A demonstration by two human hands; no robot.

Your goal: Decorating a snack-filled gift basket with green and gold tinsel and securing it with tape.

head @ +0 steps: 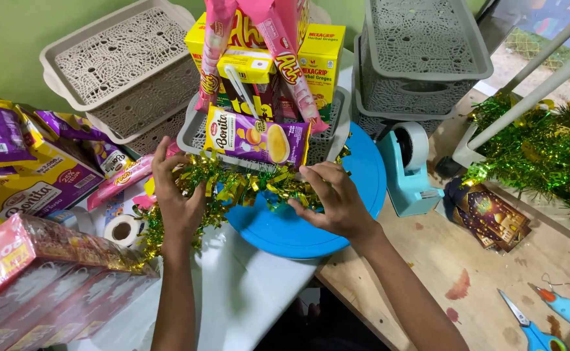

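Note:
A strand of green-gold tinsel (pixel 246 185) runs along the front rim of a grey lattice basket (pixel 192 133) packed with snack boxes and pink wafer sticks (pixel 285 62). A purple biscuit packet (pixel 257 138) leans against the basket's front. The basket stands on a round blue tray (pixel 363 179). My left hand (pixel 177 195) grips the tinsel at its left end, fingers curled round it. At the right end my right hand (pixel 337 201) presses the tinsel against the basket with its fingertips.
Stacked grey lattice baskets (pixel 119 71) stand at the back left, more grey baskets (pixel 421 58) at the back right. Purple snack boxes (pixel 31 188) and red packs (pixel 44 260) lie left. A tape roll (pixel 123 229), teal tape dispenser (pixel 411 172), more tinsel (pixel 545 149), scissors (pixel 525 325).

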